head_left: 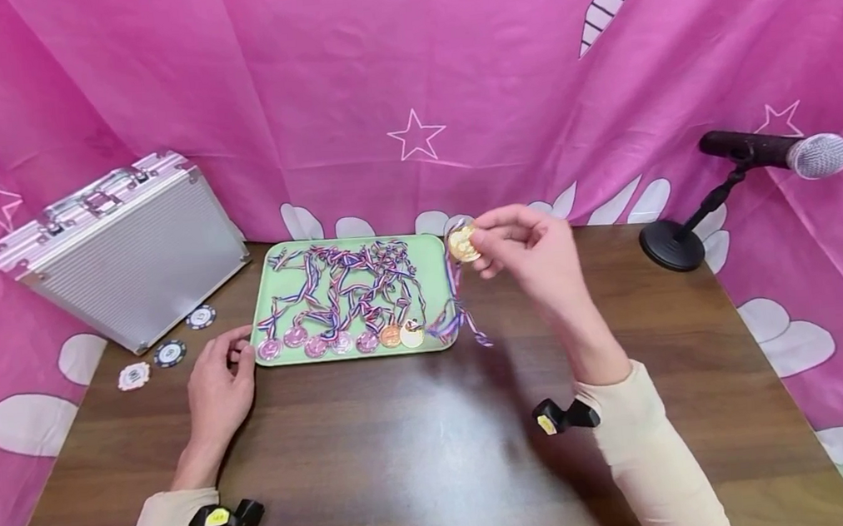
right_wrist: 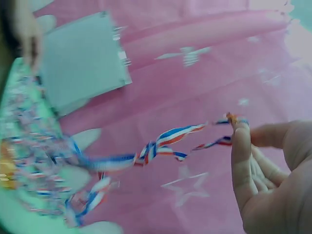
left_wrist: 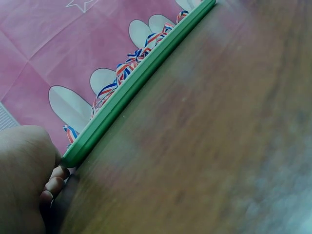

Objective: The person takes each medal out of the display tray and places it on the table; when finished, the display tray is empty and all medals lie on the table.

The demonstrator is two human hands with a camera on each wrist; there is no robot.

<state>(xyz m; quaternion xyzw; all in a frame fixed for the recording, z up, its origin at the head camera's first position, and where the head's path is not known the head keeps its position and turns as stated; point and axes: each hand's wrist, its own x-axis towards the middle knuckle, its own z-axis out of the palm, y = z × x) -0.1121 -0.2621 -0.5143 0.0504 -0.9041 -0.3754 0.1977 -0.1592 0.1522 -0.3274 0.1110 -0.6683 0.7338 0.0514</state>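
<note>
A round gold medal point(head_left: 462, 243) is pinched at the fingertips of the right hand point(head_left: 534, 257), raised just beyond the far right corner of a light-green plastic tray point(head_left: 431, 249); its red, white and blue striped ribbon point(head_left: 459, 314) trails down from the fingers to the tray's right edge. The right wrist view shows the ribbon's twists point(right_wrist: 156, 148) (the medal's face is hidden there). The left hand point(head_left: 218, 389) rests on the dark wooden table point(head_left: 408, 448), curled fingertips point(left_wrist: 54, 184) touching the tray's near left corner point(left_wrist: 73, 156). No lettering is legible.
</note>
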